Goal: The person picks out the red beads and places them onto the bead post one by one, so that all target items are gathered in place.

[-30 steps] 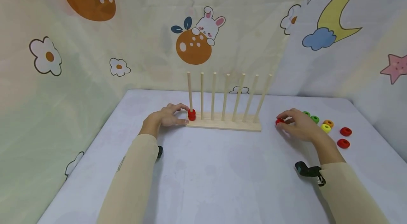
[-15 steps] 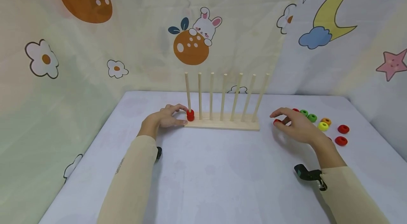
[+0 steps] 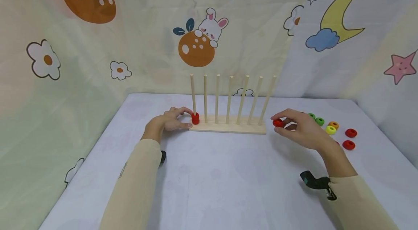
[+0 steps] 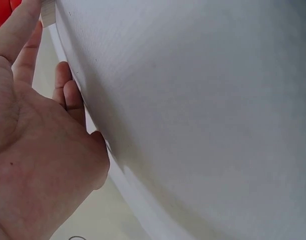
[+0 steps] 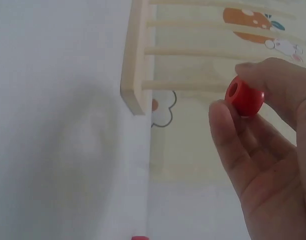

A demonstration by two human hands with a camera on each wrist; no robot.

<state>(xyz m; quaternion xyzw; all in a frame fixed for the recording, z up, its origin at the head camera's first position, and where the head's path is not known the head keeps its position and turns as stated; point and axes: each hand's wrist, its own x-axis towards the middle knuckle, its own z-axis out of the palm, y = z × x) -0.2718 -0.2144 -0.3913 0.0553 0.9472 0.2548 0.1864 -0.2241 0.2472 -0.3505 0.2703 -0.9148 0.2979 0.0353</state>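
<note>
A wooden peg rack (image 3: 228,128) with a row of upright pegs stands toward the back of the table. Red beads (image 3: 195,118) are stacked low on its leftmost peg. My left hand (image 3: 168,120) holds the left end of the rack, thumb at the front corner and forefinger beside the beads. My right hand (image 3: 302,130) pinches a red bead (image 3: 278,123) between thumb and fingertips, just right of the rack's right end. In the right wrist view that bead (image 5: 247,97) is raised above the table, its hole showing.
Loose beads lie right of and behind my right hand: green (image 3: 319,121), orange (image 3: 334,124), yellow (image 3: 330,130) and red (image 3: 348,145), some partly hidden by the hand. A printed cloth (image 3: 147,41) hangs behind the table.
My right hand has moved left toward the rack with the red bead, which shows more clearly now. My left hand stays at the rack's left end. The head view has shifted slightly.
</note>
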